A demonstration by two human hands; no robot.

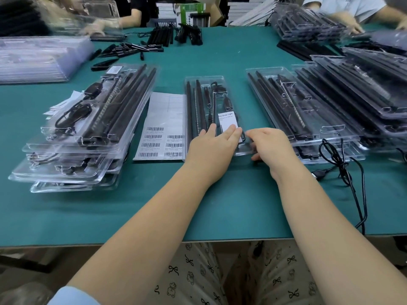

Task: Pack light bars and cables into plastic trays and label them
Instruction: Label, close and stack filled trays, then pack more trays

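Clear plastic tray [209, 102] of black light bars [199, 106], middle of green surface [220, 194], bare room toward near edge. Left hand [212, 148] flat, fingers open, pressing white label [229, 125] reading "Grow Light" onto tray. Right hand [269, 146] curled at tray's near right corner, grip unclear. Barcode sheet [161, 128] left of tray; tray stacks [83, 128] either side; loose cable [343, 168] right.

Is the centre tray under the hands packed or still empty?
Packed. The centre tray holds black light bars and a cable, and a white label lies on it under the left hand.
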